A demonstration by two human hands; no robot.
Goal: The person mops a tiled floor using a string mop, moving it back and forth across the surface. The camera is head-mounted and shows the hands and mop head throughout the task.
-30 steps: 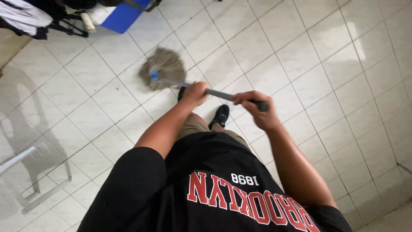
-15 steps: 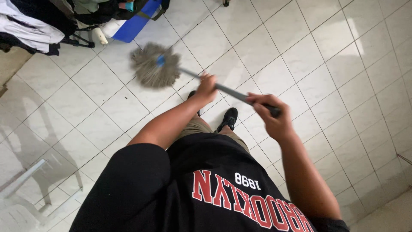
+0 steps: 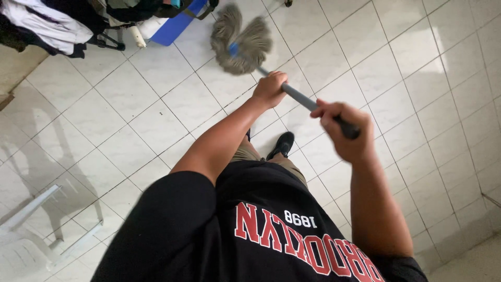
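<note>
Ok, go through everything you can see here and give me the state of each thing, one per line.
Mop head: strands spread on the floor.
Mop handle: slanted, gripped by both hands.
Left hand: closed on the handle, lower down.
Right hand: closed near the handle's top end.
Tiled floor: glossy, reflective.
White chair: standing, partly cut off.

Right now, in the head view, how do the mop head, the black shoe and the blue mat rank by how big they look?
1. mop head, largest.
2. blue mat, partly covered and cut off, so unsure.
3. black shoe, smallest, partly hidden by the leg.
</note>
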